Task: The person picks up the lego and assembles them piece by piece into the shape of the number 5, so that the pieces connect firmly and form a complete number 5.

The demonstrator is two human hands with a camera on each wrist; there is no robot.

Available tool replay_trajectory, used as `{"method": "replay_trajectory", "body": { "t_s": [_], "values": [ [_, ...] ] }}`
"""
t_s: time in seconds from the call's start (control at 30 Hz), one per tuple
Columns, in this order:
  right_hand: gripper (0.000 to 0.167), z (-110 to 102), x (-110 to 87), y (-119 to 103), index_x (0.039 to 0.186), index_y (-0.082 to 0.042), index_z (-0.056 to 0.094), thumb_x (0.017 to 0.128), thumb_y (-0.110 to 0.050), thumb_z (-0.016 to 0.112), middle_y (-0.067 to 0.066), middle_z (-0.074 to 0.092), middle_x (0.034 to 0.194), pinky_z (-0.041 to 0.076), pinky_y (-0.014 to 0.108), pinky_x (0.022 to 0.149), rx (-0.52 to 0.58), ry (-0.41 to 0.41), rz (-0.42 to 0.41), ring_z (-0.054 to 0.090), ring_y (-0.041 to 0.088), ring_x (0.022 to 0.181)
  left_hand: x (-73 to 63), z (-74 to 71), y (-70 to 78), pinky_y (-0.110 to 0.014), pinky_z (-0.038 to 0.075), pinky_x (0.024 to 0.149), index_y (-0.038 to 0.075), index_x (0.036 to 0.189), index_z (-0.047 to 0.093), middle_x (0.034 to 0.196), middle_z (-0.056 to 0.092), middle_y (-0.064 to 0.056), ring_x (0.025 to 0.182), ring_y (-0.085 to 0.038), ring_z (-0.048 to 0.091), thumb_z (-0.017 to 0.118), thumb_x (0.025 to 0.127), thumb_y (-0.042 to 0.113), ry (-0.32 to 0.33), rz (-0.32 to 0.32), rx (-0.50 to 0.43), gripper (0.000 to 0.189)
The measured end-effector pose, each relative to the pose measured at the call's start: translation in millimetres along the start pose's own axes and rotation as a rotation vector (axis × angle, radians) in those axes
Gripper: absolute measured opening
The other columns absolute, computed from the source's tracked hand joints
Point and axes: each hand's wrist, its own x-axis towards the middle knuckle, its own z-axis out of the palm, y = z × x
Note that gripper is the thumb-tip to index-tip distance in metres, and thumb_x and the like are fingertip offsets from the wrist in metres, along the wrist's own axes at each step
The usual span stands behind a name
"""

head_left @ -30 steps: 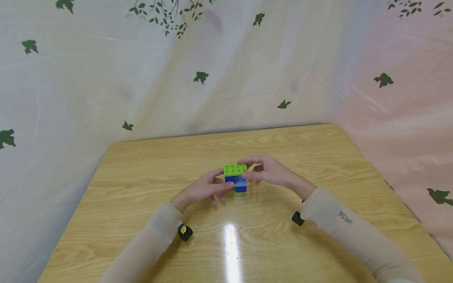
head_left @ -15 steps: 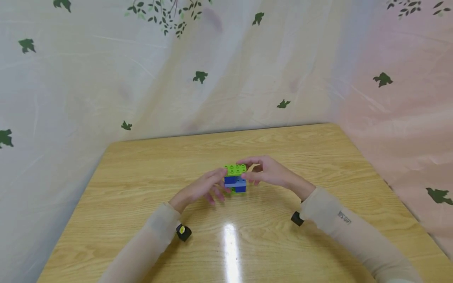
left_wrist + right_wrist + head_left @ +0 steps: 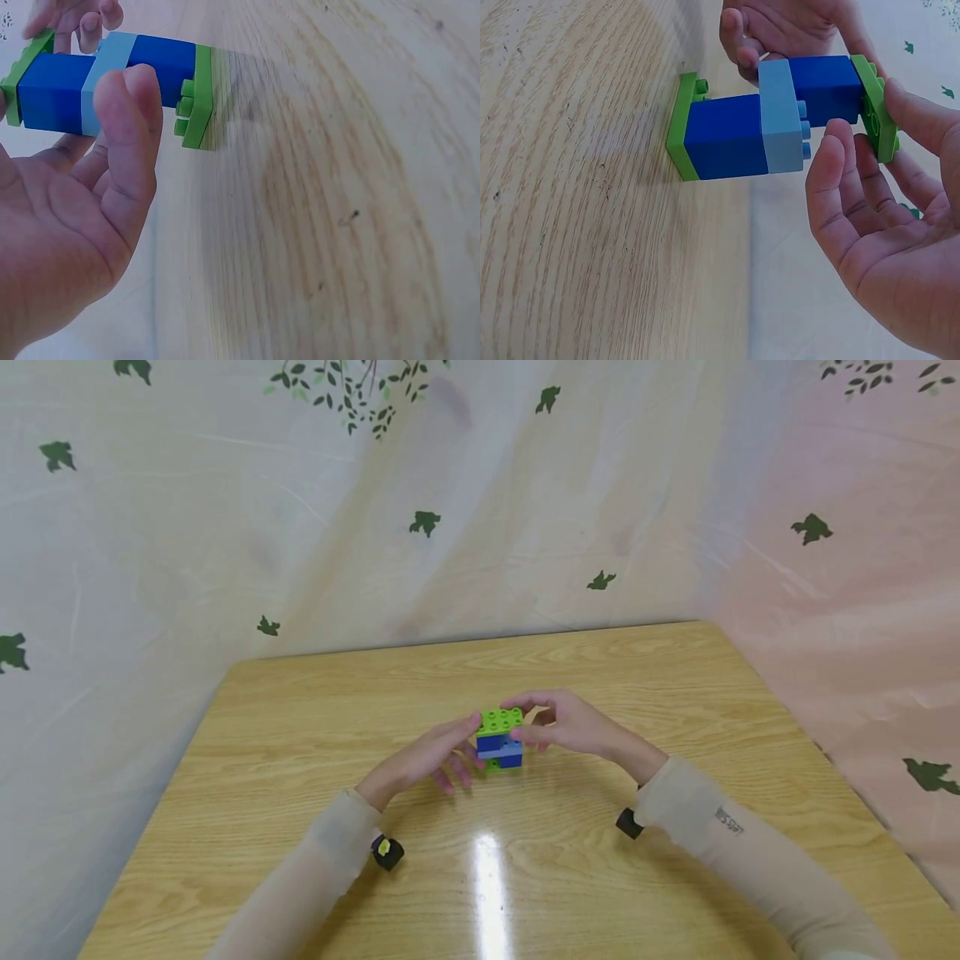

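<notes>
A stack of toy building bricks [image 3: 490,743] stands upright on the table in the head view. Its base is a green plate [image 3: 199,101]; above come a dark blue brick [image 3: 724,139], a light blue brick [image 3: 781,124], an offset second dark blue brick [image 3: 825,91] and a studded green top plate [image 3: 501,721]. From the left, my left hand [image 3: 423,756] holds the upper part, a fingertip on the top plate's left edge, other fingers spread beside the bricks. My right hand [image 3: 576,724] pinches the top plate at its right end.
The wooden table [image 3: 300,718] stretches around both hands, with a glare streak toward its front edge. A pale cloth [image 3: 510,468] with leaf patterns hangs behind it and at the sides. Black wrist cameras [image 3: 387,852] sit below both sleeves.
My left thumb has left the front of the stack and moved up to the top plate's left corner. The plate now looks slightly turned. My right hand stays nearly still.
</notes>
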Motion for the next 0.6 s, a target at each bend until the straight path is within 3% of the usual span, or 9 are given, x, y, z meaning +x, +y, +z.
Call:
{"method": "replay_trajectory", "body": {
  "t_s": [0.37, 0.6],
  "values": [
    [0.043, 0.9, 0.9, 2.0, 0.135, -0.011, 0.063, 0.096, -0.026, 0.073, 0.013, 0.059, 0.115, 0.056, 0.064, 0.076, -0.027, 0.025, -0.009, 0.064, 0.052, 0.091, 1.1, 0.9, -0.3, -0.039, 0.059, 0.063, 0.015, 0.138, 0.057, 0.115, 0.068, -0.015, 0.093, -0.038, 0.069, 0.03, 0.1, 0.072, 0.0, -0.007, -0.018, 0.074],
    [0.042, 0.6, 2.5, 6.0, 0.133, -0.012, 0.064, 0.095, -0.027, 0.074, 0.013, 0.06, 0.113, 0.056, 0.063, 0.074, -0.036, 0.029, -0.022, 0.064, 0.052, 0.089, 2.6, 2.4, -1.4, -0.038, 0.058, 0.06, 0.017, 0.136, 0.06, 0.114, 0.066, -0.015, 0.088, -0.037, 0.067, 0.029, 0.101, 0.072, 0.006, 0.011, -0.026, 0.072]
  ]
}}
